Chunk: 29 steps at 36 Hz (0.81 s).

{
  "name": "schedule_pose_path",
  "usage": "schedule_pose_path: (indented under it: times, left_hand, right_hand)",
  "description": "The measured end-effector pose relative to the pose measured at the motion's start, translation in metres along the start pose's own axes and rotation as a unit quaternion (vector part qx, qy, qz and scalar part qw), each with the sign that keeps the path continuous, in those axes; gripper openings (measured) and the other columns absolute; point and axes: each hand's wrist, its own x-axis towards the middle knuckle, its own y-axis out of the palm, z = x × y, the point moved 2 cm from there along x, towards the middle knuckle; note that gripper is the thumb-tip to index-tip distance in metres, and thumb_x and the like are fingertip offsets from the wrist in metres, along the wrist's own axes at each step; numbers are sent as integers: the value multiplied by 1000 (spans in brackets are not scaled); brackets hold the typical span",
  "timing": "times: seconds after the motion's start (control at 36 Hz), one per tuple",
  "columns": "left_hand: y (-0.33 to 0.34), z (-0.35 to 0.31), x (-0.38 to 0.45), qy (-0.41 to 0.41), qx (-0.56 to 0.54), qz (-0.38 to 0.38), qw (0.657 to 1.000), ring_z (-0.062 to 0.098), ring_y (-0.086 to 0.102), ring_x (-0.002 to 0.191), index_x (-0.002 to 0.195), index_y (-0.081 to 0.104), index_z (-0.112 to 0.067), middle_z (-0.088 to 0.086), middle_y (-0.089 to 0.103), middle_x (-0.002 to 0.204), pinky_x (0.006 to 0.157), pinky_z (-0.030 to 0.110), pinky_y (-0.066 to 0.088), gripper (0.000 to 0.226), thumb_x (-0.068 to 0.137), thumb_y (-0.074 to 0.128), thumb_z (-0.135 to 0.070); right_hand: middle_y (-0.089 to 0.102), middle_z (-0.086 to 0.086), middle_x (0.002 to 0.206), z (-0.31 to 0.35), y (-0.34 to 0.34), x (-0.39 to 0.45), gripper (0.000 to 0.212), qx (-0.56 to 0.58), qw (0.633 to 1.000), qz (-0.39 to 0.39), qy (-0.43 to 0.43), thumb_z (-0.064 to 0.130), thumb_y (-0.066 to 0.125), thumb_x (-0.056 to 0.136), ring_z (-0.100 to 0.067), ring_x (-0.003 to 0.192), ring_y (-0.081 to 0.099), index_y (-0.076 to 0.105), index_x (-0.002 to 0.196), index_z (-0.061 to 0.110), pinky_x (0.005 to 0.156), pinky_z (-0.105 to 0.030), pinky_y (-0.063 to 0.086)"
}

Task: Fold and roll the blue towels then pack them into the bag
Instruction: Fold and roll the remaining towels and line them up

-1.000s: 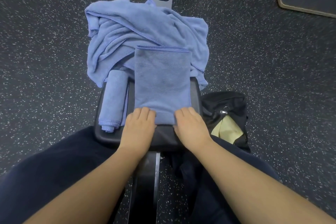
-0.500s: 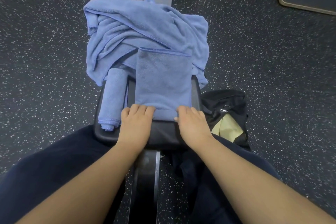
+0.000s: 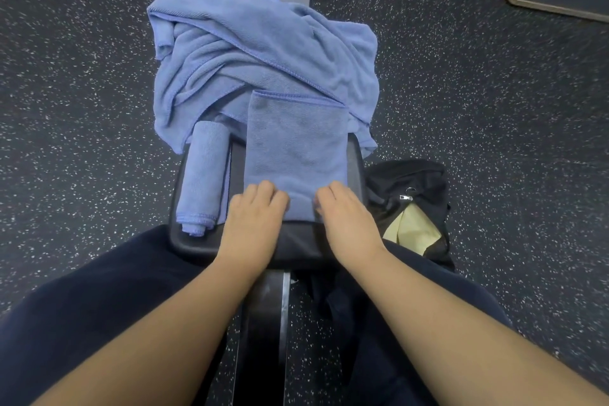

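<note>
As the folded towel [image 3: 296, 142] lay flat on the bench [image 3: 296, 242], the left hand [image 3: 253, 217] and right hand [image 3: 346, 217] curled their fingers [image 3: 263, 189] over its near edge, pinching the started roll. Soft, light and limp, it looked best gripped across that edge, both ends together. The bag [image 3: 408, 181] sat right of the bench.

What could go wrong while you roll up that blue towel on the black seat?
1. Both hands, left hand and right hand, curl over the near end of the flat folded blue towel; uneven pushing might make a crooked, loose roll.
2. The rolled blue towel lies near the left edge of the black padded seat; a nudge might drop it.
3. The crumpled blue towel pile overhangs the seat and may slide onto the speckled floor.
</note>
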Motion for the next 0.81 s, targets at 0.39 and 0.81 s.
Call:
schedule_pose_path:
  times: [0.39, 0.81]
  left_hand:
    - [7, 1, -8, -21, -22, 26, 999, 29, 40, 93, 109, 57, -9, 13, 56, 102, 78, 39, 32, 60, 53, 76, -3]
    - [12, 14, 2, -11, -77, 18, 997, 29, 42, 91, 117, 50, -14, 13, 53, 102, 74, 45, 51, 41, 78, 40, -7]
  right_hand:
    - [54, -9, 78, 0, 18, 5, 29, -36, 994, -106, 5, 9, 78, 57, -28, 70, 52, 59, 80, 7, 62, -35, 51]
    - [61, -5, 84, -11, 18, 14, 39, -21, 988, -152, -31, -4, 77, 57, -28, 77, 59, 65, 91, 9, 68, -32, 52]
